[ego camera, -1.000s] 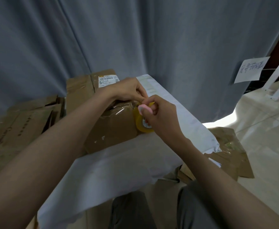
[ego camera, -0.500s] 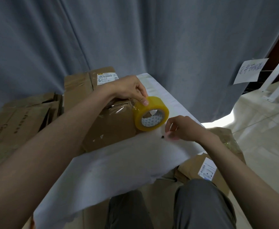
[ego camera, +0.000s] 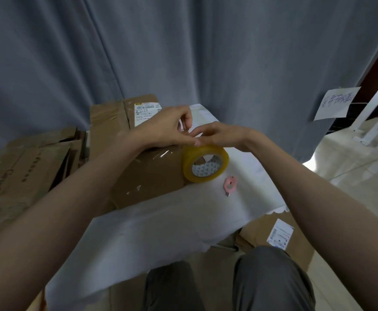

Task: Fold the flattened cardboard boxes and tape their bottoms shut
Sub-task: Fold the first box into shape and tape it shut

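Nearest the camera, grey-trousered knees (ego camera: 271, 279) sit below the white table (ego camera: 161, 223); right of them, low on the floor, lies a flat box (ego camera: 262, 232) with a white label, not yet folded by the look of it. Up on the table, a small pink cutter (ego camera: 230, 186) lies loose, gripped by nobody, just right of the tape roll (ego camera: 205, 163). Roll stands on edge, touching the right end of the box (ego camera: 147, 176) being worked. Clear tape shines across that box's upper face, so the seam appears at least partly taped; whether the strip is cut free from the roll cannot be told. Just above the roll, both hands meet. Left hand (ego camera: 168, 129) has fingers curled, thumb pressing at the roll's top edge; it seems to pinch the tape end, though the film itself is too clear to confirm. Right hand (ego camera: 224, 134) reaches in with fingertips at the same spot; cannot tell if it grips anything. Farther left, a stack of flattened boxes (ego camera: 26, 171) waits, unfolded. Behind the hands, another box (ego camera: 120, 117) with a label; its state is unclear. Judgement: one box in progress, several left.
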Demonstrator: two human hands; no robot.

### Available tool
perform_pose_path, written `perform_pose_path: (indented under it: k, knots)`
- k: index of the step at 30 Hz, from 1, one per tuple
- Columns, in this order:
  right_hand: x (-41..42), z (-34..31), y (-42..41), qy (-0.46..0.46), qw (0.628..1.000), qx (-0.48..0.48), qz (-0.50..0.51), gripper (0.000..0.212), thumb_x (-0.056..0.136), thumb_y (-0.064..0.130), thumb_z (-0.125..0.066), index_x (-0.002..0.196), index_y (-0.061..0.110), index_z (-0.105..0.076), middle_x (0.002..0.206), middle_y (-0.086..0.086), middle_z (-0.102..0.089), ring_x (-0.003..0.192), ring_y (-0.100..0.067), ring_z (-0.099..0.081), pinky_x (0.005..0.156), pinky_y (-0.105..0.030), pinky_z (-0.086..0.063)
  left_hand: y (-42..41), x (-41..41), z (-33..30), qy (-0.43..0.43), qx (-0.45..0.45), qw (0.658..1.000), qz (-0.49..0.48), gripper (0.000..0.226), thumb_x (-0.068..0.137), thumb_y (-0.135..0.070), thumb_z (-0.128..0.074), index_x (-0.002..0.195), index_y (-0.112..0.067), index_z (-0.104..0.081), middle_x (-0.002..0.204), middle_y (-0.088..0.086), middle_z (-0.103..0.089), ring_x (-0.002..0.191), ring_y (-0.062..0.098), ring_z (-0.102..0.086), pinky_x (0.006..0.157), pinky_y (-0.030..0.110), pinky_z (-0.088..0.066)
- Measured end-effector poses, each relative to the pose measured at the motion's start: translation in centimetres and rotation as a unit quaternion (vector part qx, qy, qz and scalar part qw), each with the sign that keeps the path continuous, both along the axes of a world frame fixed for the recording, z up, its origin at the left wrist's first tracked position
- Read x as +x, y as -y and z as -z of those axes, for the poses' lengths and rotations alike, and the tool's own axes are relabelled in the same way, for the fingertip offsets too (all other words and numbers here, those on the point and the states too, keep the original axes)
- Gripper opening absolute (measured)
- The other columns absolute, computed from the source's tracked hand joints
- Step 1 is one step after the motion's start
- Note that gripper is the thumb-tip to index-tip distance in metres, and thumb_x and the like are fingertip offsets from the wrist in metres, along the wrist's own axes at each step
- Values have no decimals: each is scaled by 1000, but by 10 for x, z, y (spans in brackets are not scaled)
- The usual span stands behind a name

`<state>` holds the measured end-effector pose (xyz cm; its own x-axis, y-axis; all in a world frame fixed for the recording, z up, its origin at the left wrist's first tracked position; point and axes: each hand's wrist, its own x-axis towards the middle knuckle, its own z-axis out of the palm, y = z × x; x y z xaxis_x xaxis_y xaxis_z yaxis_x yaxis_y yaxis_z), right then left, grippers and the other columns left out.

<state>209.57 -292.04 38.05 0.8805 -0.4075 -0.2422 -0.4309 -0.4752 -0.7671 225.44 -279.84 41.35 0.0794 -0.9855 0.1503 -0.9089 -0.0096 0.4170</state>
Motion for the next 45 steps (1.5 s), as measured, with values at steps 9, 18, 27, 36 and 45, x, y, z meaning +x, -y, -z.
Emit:
perform_pose_path:
  k: [9, 18, 27, 36, 45]
  knots:
    - [20, -17, 6, -63, 994, 21, -91, 20, 100, 25, -58, 116, 27, -70, 123, 5, -64, 109, -13, -63, 83, -20, -53, -27, 9, 33, -29, -137, 989, -52, 7, 95, -24, -60, 99, -20, -55, 101, -5, -51, 87, 9, -53, 71, 22, -46]
    - [29, -35, 1, -94, 993, -15, -73, 9, 96, 26, -65, 103, 23, -70, 97, 8, -66, 97, -14, -61, 83, -24, -53, -26, 9, 38, 14, -142, 989, -31, 16, 91, -30, -66, 98, -18, -57, 97, -8, -49, 86, 7, -41, 68, 14, -32]
    - [28, -17, 7, -154, 938, -307, 42, 13, 86, 19, -67, 76, 27, -69, 111, -2, -64, 100, -28, -60, 89, -42, -55, -24, 4, 37, 11, -118, 991, -63, 15, 86, -23, -66, 96, -22, -55, 100, -7, -49, 93, 12, -41, 71, 19, -33]
    - [-10, -1, -9, 171, 956, -108, 214, 14, 94, 19, -61, 90, 24, -73, 85, 10, -62, 77, -8, -56, 68, -20, -46, -27, -1, 38, 207, -42, 977, -42, 51, 72, -62, -74, 111, -35, -53, 118, -11, -43, 106, 11, -29, 87, 32, -37]
    - [-39, 41, -37, 322, 920, 38, 221, 10, 93, 12, -62, 90, 15, -72, 97, 5, -70, 84, -6, -59, 80, -30, -51, -12, -32, -4, 88, -13, 994, -60, 44, 75, -70, -62, 97, -35, -75, 91, -19, -67, 88, 5, -60, 81, 34, -51]
